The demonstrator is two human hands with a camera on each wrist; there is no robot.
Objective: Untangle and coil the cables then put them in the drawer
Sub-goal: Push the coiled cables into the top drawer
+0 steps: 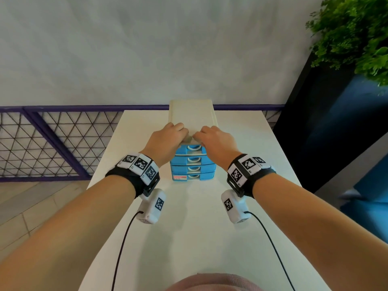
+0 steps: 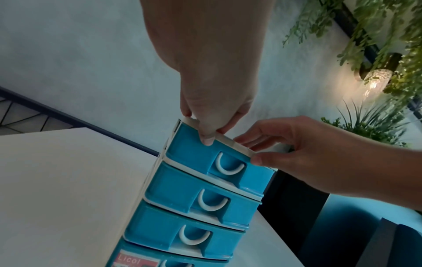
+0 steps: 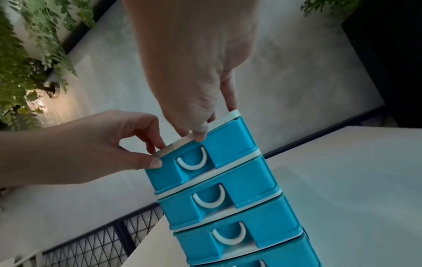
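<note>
Blue drawer fronts stack in a small cabinet (image 1: 192,114) on the white table (image 1: 189,227). Both hands pinch its cream top edge (thumbs on the top drawer (image 2: 219,162) front): left hand (image 1: 165,139) left, right hand (image 1: 216,141) right.

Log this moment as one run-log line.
left hand: pinches front top edge of drawer unit | right hand: same | top drawer: shut | cables: not visible
</note>
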